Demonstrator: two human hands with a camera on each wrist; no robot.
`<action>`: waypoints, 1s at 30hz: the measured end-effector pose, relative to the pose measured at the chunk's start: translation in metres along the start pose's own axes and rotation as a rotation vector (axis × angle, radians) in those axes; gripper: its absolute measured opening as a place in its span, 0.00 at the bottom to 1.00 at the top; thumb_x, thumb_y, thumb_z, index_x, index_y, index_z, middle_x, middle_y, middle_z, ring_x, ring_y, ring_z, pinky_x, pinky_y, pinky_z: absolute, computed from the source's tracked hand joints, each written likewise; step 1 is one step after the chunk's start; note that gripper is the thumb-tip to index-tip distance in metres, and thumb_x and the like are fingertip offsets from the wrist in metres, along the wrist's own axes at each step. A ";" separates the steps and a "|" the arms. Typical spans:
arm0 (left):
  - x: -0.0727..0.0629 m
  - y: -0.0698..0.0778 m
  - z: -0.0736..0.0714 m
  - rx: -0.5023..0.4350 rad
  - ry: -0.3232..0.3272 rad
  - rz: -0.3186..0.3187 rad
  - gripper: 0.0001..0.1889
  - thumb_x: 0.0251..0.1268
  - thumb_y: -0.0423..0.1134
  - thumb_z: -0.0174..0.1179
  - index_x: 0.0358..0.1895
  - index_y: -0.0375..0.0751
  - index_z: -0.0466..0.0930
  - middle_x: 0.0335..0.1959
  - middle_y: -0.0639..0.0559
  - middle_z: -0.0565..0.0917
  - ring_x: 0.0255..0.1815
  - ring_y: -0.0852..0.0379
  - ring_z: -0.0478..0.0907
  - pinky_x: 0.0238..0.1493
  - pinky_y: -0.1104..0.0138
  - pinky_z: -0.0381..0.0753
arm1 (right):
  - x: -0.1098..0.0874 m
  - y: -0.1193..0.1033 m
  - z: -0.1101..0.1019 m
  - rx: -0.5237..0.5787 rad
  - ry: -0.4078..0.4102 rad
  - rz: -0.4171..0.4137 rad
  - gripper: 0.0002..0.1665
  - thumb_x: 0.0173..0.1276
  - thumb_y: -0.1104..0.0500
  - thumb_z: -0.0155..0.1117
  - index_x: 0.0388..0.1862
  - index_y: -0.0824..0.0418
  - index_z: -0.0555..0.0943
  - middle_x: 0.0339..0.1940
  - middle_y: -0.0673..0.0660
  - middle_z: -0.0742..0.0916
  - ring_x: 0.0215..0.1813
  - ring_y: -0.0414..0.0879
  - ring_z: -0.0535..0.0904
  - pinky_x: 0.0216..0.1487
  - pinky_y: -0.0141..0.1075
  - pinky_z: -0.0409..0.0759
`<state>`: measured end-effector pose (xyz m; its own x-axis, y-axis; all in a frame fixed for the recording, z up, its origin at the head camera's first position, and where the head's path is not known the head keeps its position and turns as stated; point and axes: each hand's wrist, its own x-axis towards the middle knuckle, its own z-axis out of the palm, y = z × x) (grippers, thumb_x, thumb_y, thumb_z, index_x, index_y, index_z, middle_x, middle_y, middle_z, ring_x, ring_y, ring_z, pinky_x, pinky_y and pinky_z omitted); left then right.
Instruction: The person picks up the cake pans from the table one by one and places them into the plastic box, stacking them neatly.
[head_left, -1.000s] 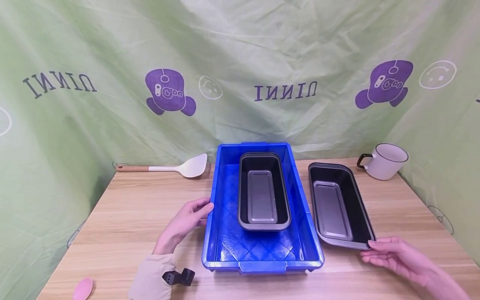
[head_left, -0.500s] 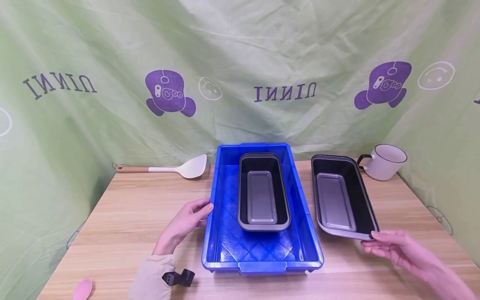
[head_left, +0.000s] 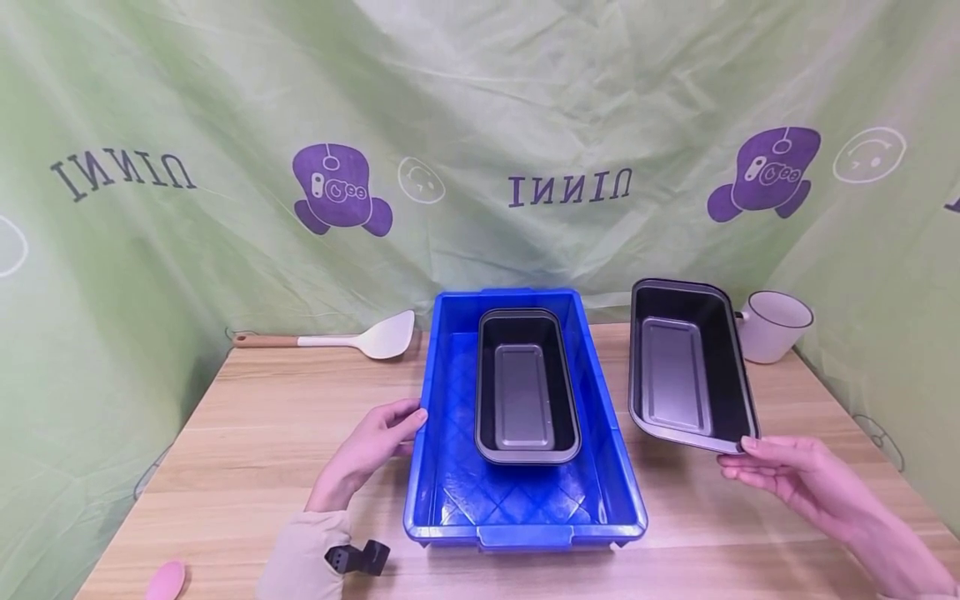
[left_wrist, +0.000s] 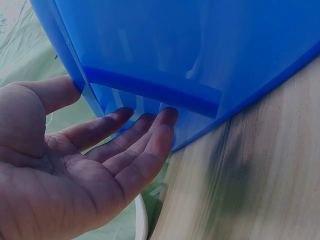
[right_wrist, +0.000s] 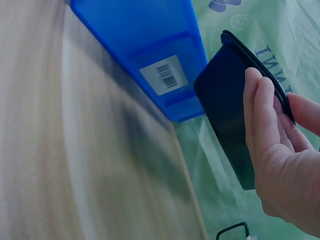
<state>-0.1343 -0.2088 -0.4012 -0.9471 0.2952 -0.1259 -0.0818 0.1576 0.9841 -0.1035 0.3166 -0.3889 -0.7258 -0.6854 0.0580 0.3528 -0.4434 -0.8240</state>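
Observation:
A dark loaf pan [head_left: 675, 375] hangs raised and tilted above the right part of the table, overlapping the mug in the head view. My right hand [head_left: 795, 479] pinches its near right corner, thumb on the rim and fingers beneath; the right wrist view shows those fingers along the pan's outer wall [right_wrist: 220, 105]. A second loaf pan [head_left: 525, 400] lies inside the blue plastic bin [head_left: 525, 533], toward its right side. At the bin's left side, my left hand [head_left: 375, 442] holds the edge, its thumb at the rim and fingers [left_wrist: 160, 135] curled against the outer wall.
A white mug [head_left: 776, 329] stands at the back right, its handle mostly hidden behind the raised pan. A white spatula [head_left: 386, 335] with a wooden handle lies at the back left. Something pink and oval [head_left: 167, 579] sits at the front left. Green printed cloth [head_left: 480, 150] surrounds the table [head_left: 300, 417].
My right hand has lifted the loaf pan up and away from me, so it now covers the mug's handle. My left hand and the bin have stayed in place.

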 end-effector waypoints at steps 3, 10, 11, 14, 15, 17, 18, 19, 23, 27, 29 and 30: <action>0.000 -0.001 0.000 0.000 0.001 -0.004 0.28 0.74 0.40 0.50 0.67 0.21 0.60 0.58 0.28 0.73 0.47 0.53 0.80 0.49 0.58 0.81 | 0.004 -0.003 0.003 0.005 -0.010 -0.017 0.28 0.75 0.75 0.27 0.56 0.72 0.77 0.52 0.69 0.82 0.55 0.55 0.80 0.60 0.40 0.72; 0.001 -0.001 0.000 0.000 0.006 -0.009 0.28 0.73 0.40 0.51 0.67 0.22 0.61 0.58 0.30 0.74 0.45 0.56 0.80 0.49 0.58 0.81 | 0.012 -0.007 0.013 0.036 -0.052 -0.026 0.28 0.75 0.75 0.25 0.56 0.74 0.76 0.52 0.70 0.82 0.56 0.56 0.80 0.60 0.41 0.72; 0.001 -0.001 0.000 -0.001 0.006 -0.009 0.28 0.73 0.40 0.51 0.67 0.22 0.61 0.58 0.30 0.74 0.45 0.56 0.80 0.49 0.58 0.81 | 0.013 -0.007 0.014 0.027 -0.060 -0.029 0.28 0.75 0.75 0.25 0.56 0.74 0.76 0.52 0.70 0.82 0.56 0.56 0.80 0.60 0.42 0.72; 0.001 -0.001 0.000 0.000 -0.004 -0.004 0.28 0.74 0.40 0.50 0.67 0.21 0.59 0.58 0.29 0.74 0.45 0.56 0.80 0.49 0.58 0.81 | 0.019 -0.008 0.019 -0.009 -0.069 -0.036 0.29 0.75 0.75 0.25 0.56 0.75 0.76 0.52 0.69 0.82 0.56 0.55 0.80 0.60 0.42 0.73; 0.002 -0.002 0.000 -0.002 -0.006 -0.002 0.28 0.74 0.40 0.50 0.67 0.21 0.59 0.58 0.29 0.73 0.45 0.56 0.80 0.49 0.57 0.81 | 0.022 -0.008 0.021 -0.022 -0.066 -0.036 0.29 0.75 0.75 0.25 0.56 0.74 0.77 0.51 0.69 0.83 0.55 0.55 0.80 0.60 0.42 0.73; 0.002 -0.001 0.000 -0.006 -0.006 -0.001 0.28 0.74 0.40 0.50 0.67 0.21 0.60 0.58 0.28 0.73 0.45 0.56 0.80 0.49 0.57 0.81 | 0.027 -0.010 0.026 -0.043 -0.053 -0.033 0.29 0.75 0.75 0.26 0.55 0.74 0.78 0.51 0.68 0.84 0.55 0.54 0.81 0.59 0.41 0.74; 0.002 -0.002 0.000 -0.007 -0.008 0.002 0.28 0.74 0.40 0.50 0.67 0.21 0.59 0.58 0.28 0.73 0.45 0.56 0.80 0.49 0.57 0.81 | 0.030 -0.010 0.029 -0.046 -0.048 -0.029 0.29 0.75 0.75 0.27 0.55 0.73 0.78 0.50 0.67 0.84 0.54 0.54 0.81 0.59 0.41 0.75; 0.002 -0.001 0.000 -0.009 -0.007 0.001 0.28 0.74 0.39 0.50 0.67 0.21 0.60 0.58 0.28 0.73 0.45 0.56 0.80 0.49 0.57 0.81 | 0.033 -0.011 0.031 -0.048 -0.044 -0.026 0.28 0.75 0.75 0.27 0.54 0.73 0.79 0.50 0.67 0.84 0.54 0.54 0.81 0.58 0.41 0.75; 0.001 -0.001 0.000 -0.007 -0.009 0.005 0.28 0.74 0.40 0.50 0.67 0.21 0.59 0.58 0.28 0.73 0.44 0.57 0.80 0.50 0.55 0.81 | 0.046 -0.011 0.039 -0.069 -0.044 -0.027 0.28 0.75 0.76 0.29 0.53 0.72 0.80 0.48 0.67 0.85 0.52 0.54 0.82 0.56 0.40 0.77; 0.001 -0.001 0.000 -0.008 -0.005 0.005 0.28 0.74 0.39 0.50 0.67 0.21 0.59 0.58 0.28 0.73 0.45 0.56 0.80 0.50 0.54 0.81 | 0.058 -0.010 0.045 -0.104 -0.047 -0.039 0.26 0.75 0.75 0.31 0.51 0.71 0.81 0.47 0.67 0.85 0.51 0.53 0.83 0.55 0.40 0.78; 0.001 -0.001 0.000 -0.009 -0.007 0.005 0.28 0.74 0.39 0.50 0.67 0.21 0.59 0.57 0.28 0.73 0.45 0.55 0.80 0.50 0.54 0.81 | 0.064 -0.009 0.049 -0.104 -0.049 -0.041 0.26 0.74 0.76 0.32 0.50 0.71 0.82 0.46 0.67 0.85 0.50 0.53 0.83 0.55 0.40 0.78; 0.001 -0.001 0.000 -0.010 -0.007 0.004 0.28 0.74 0.39 0.50 0.67 0.21 0.60 0.57 0.28 0.73 0.45 0.54 0.80 0.51 0.54 0.81 | 0.067 -0.008 0.050 -0.100 -0.050 -0.039 0.26 0.74 0.76 0.33 0.49 0.71 0.82 0.46 0.67 0.86 0.50 0.53 0.84 0.55 0.40 0.78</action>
<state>-0.1354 -0.2089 -0.4026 -0.9452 0.3024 -0.1230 -0.0811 0.1474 0.9857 -0.1252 0.2454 -0.3499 -0.7068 -0.6977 0.1170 0.2623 -0.4121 -0.8726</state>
